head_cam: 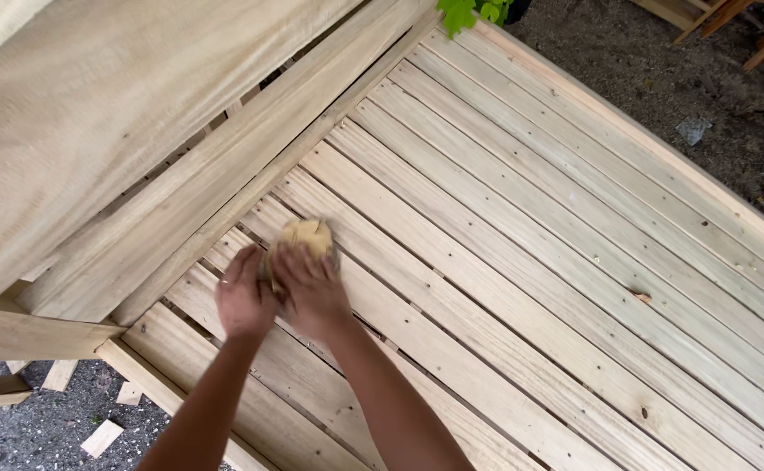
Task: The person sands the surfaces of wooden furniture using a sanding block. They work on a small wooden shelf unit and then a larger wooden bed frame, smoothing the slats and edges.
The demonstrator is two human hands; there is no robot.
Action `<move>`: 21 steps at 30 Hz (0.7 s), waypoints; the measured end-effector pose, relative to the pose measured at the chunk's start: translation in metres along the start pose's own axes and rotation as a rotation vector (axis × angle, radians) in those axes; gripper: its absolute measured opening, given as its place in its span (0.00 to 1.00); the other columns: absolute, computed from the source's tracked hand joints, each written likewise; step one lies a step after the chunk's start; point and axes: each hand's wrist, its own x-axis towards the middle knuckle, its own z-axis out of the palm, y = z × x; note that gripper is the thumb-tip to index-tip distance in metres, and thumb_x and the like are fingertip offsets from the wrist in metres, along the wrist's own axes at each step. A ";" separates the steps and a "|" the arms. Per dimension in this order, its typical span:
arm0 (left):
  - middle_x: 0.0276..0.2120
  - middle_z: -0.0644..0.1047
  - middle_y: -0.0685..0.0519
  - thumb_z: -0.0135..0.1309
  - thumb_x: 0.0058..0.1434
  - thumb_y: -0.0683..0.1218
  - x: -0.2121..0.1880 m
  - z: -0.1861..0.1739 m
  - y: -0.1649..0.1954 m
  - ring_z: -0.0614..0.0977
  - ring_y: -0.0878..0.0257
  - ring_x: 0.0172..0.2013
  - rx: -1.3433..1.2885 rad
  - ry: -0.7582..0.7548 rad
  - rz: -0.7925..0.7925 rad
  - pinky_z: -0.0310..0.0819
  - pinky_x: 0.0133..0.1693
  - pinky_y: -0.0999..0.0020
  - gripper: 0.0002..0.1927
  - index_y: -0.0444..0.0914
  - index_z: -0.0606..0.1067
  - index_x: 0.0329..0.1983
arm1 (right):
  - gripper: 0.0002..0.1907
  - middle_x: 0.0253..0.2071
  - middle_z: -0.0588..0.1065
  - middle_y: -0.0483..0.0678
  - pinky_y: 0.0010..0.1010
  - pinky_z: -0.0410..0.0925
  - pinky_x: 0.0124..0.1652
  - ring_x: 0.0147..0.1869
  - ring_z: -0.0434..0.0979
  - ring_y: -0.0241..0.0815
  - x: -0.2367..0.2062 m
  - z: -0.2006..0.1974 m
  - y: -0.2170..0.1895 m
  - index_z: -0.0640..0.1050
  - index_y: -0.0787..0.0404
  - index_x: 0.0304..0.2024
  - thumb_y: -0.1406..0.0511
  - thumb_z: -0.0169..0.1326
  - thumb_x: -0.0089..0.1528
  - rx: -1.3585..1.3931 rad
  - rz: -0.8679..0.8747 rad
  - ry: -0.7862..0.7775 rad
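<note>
Sandpaper pad (308,237) on the slatted wood panel (530,262) near its left rail, your right hand (312,292) pressed flat over it, your left hand (242,301) cupping its edge, gravel (41,432) and wood scraps (102,438) below.
</note>
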 end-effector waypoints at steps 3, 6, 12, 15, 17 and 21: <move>0.73 0.64 0.60 0.40 0.64 0.49 0.014 -0.021 -0.012 0.64 0.60 0.72 0.251 0.015 0.155 0.53 0.73 0.58 0.29 0.52 0.63 0.72 | 0.29 0.81 0.31 0.46 0.55 0.26 0.75 0.84 0.26 0.51 -0.043 0.016 0.036 0.42 0.46 0.75 0.55 0.23 0.71 -0.332 0.053 -0.175; 0.70 0.60 0.51 0.43 0.63 0.51 0.024 -0.027 -0.009 0.59 0.53 0.69 0.319 0.080 0.231 0.45 0.69 0.51 0.33 0.46 0.59 0.73 | 0.38 0.80 0.29 0.60 0.60 0.29 0.72 0.83 0.23 0.61 -0.066 0.006 0.141 0.38 0.62 0.77 0.54 0.29 0.70 -0.485 0.474 -0.207; 0.71 0.57 0.53 0.43 0.63 0.50 0.017 -0.022 -0.003 0.60 0.53 0.68 0.352 0.062 0.224 0.47 0.68 0.50 0.34 0.46 0.57 0.74 | 0.32 0.80 0.37 0.50 0.55 0.32 0.74 0.83 0.31 0.54 0.022 -0.034 0.211 0.44 0.55 0.77 0.54 0.23 0.71 -0.229 0.759 0.234; 0.71 0.58 0.57 0.43 0.64 0.50 0.012 -0.021 -0.006 0.61 0.55 0.69 0.327 0.037 0.190 0.48 0.70 0.52 0.31 0.48 0.60 0.72 | 0.31 0.81 0.41 0.51 0.54 0.35 0.75 0.83 0.37 0.57 0.101 -0.035 0.130 0.48 0.58 0.77 0.56 0.27 0.73 -0.444 0.423 0.320; 0.70 0.60 0.55 0.43 0.63 0.48 0.009 -0.021 -0.008 0.62 0.54 0.68 0.245 0.062 0.186 0.49 0.70 0.52 0.32 0.45 0.61 0.73 | 0.33 0.81 0.40 0.49 0.52 0.35 0.72 0.80 0.34 0.54 0.124 -0.022 0.074 0.45 0.54 0.75 0.56 0.31 0.70 -0.077 0.276 0.376; 0.70 0.61 0.52 0.43 0.62 0.46 0.009 -0.019 -0.005 0.62 0.53 0.67 0.227 0.111 0.221 0.50 0.70 0.52 0.34 0.41 0.59 0.75 | 0.34 0.80 0.42 0.43 0.51 0.35 0.76 0.83 0.35 0.50 0.059 0.009 0.057 0.48 0.48 0.78 0.55 0.33 0.69 -0.131 0.006 0.287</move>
